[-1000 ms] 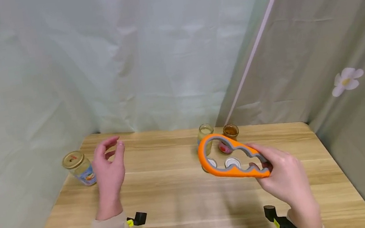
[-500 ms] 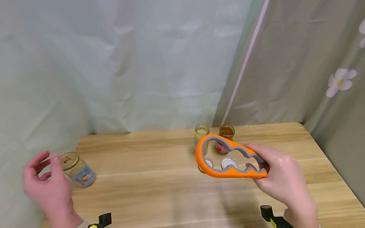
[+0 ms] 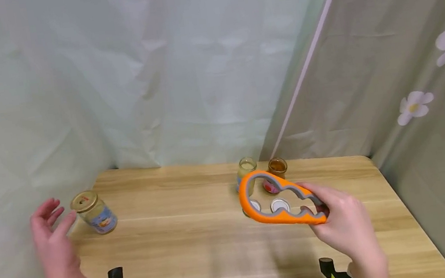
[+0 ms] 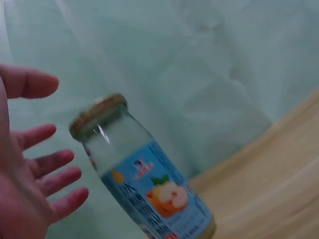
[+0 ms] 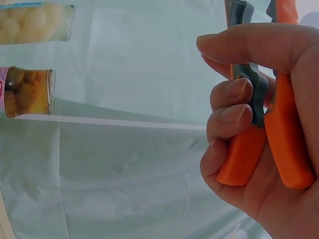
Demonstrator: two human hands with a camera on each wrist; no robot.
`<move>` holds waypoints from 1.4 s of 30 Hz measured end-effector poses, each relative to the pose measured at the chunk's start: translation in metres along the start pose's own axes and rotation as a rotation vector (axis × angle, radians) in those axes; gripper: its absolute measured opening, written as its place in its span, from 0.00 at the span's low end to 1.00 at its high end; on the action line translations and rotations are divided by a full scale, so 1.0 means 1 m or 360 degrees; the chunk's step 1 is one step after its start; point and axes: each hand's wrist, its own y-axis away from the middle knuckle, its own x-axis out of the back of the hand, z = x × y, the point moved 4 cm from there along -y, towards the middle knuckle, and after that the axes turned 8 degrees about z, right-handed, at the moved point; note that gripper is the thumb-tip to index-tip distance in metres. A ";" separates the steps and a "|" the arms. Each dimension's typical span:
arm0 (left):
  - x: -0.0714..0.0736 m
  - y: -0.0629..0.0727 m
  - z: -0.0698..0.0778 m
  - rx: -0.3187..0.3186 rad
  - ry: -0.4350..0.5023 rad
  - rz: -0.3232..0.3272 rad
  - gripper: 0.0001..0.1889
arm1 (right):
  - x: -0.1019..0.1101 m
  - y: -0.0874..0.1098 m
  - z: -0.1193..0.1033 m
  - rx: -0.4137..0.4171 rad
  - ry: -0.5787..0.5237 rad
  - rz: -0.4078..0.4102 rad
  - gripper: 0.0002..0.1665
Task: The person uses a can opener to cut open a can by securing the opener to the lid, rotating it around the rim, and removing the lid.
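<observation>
Beside a closed glass jar [image 3: 102, 218] at the table's left, my left hand [image 3: 56, 248] hovers with fingers spread and apart from it. In the left wrist view this jar [image 4: 157, 186] has a gold lid and a blue label with a cut fruit on it. My right hand [image 3: 346, 216] grips the handle end of an orange jar opener [image 3: 281, 217] with grey scalloped inner edges, raised over the table. The right wrist view has the fingers [image 5: 232, 122] curled round one of its orange handles [image 5: 241, 157]. Its far loop overlaps the things behind it in the head view.
Two lidless jars stand at the back: one with pale contents [image 3: 246, 166], the other with brown contents [image 3: 278, 167]. Two loose lids [image 3: 279, 205] lie in front of them on the wooden table [image 3: 170, 255]. Curtains [image 3: 195, 67] hang close behind and at both sides.
My left hand has moved left, from the right of the closed jar to its left side, and its fingers have spread. The right hand keeps holding the jar opener almost still.
</observation>
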 end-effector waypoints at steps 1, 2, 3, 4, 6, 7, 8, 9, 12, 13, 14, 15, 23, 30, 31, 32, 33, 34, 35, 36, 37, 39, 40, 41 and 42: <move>-0.001 0.000 -0.004 0.0011 -0.0024 -0.0068 0.29 | 0.000 0.000 0.000 0.0000 -0.0002 -0.0005 0.32; -0.003 -0.001 -0.007 0.0013 -0.0042 -0.0143 0.32 | -0.001 0.000 0.000 -0.0002 -0.0003 -0.0008 0.32; -0.005 -0.001 -0.010 -0.0004 -0.0059 -0.0223 0.34 | -0.001 0.000 0.001 -0.0004 -0.0003 -0.0013 0.32; -0.007 -0.002 -0.013 -0.0031 -0.0101 -0.0307 0.37 | -0.002 0.000 0.001 -0.0008 -0.0001 -0.0017 0.32; -0.010 -0.002 -0.018 -0.0067 -0.0192 -0.0455 0.43 | -0.002 0.000 0.002 -0.0013 0.0000 -0.0026 0.32; -0.011 -0.003 -0.020 -0.0085 -0.0256 -0.0510 0.45 | -0.002 0.000 0.002 -0.0016 -0.0002 -0.0029 0.32; -0.012 -0.003 -0.023 -0.0100 -0.0319 -0.0551 0.47 | -0.002 0.000 0.002 -0.0016 -0.0002 -0.0030 0.32; -0.012 -0.004 -0.025 -0.0099 -0.0372 -0.0579 0.50 | -0.002 0.000 0.003 -0.0018 -0.0001 -0.0030 0.32; -0.013 -0.006 -0.034 -0.0021 -0.0465 -0.0597 0.54 | -0.001 0.000 0.004 -0.0021 0.0006 -0.0029 0.32; -0.013 -0.007 -0.037 -0.0003 -0.0517 -0.0577 0.54 | -0.001 0.000 0.004 -0.0021 0.0009 -0.0029 0.32; -0.014 -0.007 -0.040 0.0017 -0.0562 -0.0560 0.55 | -0.002 0.000 0.004 -0.0021 0.0010 -0.0032 0.32; -0.015 -0.008 -0.044 0.0043 -0.0576 -0.0540 0.55 | -0.002 0.000 0.005 -0.0023 0.0012 -0.0037 0.32; -0.025 -0.010 -0.063 0.0003 -0.0778 -0.0351 0.49 | -0.007 -0.002 0.006 -0.0035 0.0000 -0.0096 0.32; -0.022 -0.013 -0.071 0.0118 -0.0762 -0.0266 0.43 | -0.010 -0.004 0.003 -0.0009 -0.0024 -0.0117 0.33; -0.021 -0.013 -0.072 0.0142 -0.0762 -0.0254 0.42 | -0.010 -0.004 0.002 -0.0007 -0.0023 -0.0125 0.33; -0.020 -0.013 -0.073 0.0163 -0.0762 -0.0245 0.41 | -0.011 -0.004 0.002 -0.0006 -0.0024 -0.0135 0.33; -0.019 -0.013 -0.074 0.0178 -0.0758 -0.0240 0.40 | -0.012 -0.003 0.002 -0.0005 -0.0028 -0.0144 0.33; -0.018 -0.013 -0.075 0.0189 -0.0760 -0.0233 0.39 | -0.012 -0.003 0.002 -0.0005 -0.0032 -0.0151 0.33; -0.017 -0.014 -0.075 0.0190 -0.0768 -0.0235 0.39 | -0.012 -0.002 0.001 -0.0006 -0.0033 -0.0154 0.33; -0.017 -0.014 -0.076 0.0186 -0.0784 -0.0237 0.39 | -0.012 -0.002 0.001 -0.0007 -0.0034 -0.0154 0.33; -0.016 -0.014 -0.076 0.0180 -0.0804 -0.0239 0.38 | -0.012 -0.001 0.002 -0.0010 -0.0034 -0.0154 0.33; -0.015 -0.014 -0.077 0.0166 -0.0830 -0.0251 0.38 | -0.012 -0.001 0.002 -0.0011 -0.0039 -0.0147 0.32; -0.015 -0.014 -0.077 0.0158 -0.0842 -0.0252 0.37 | -0.011 -0.001 0.003 -0.0010 -0.0037 -0.0142 0.32; -0.016 -0.014 -0.077 0.0149 -0.0847 -0.0255 0.37 | -0.011 -0.001 0.003 -0.0008 -0.0036 -0.0136 0.32; -0.016 -0.014 -0.077 0.0144 -0.0851 -0.0253 0.37 | -0.011 -0.001 0.003 -0.0007 -0.0036 -0.0132 0.32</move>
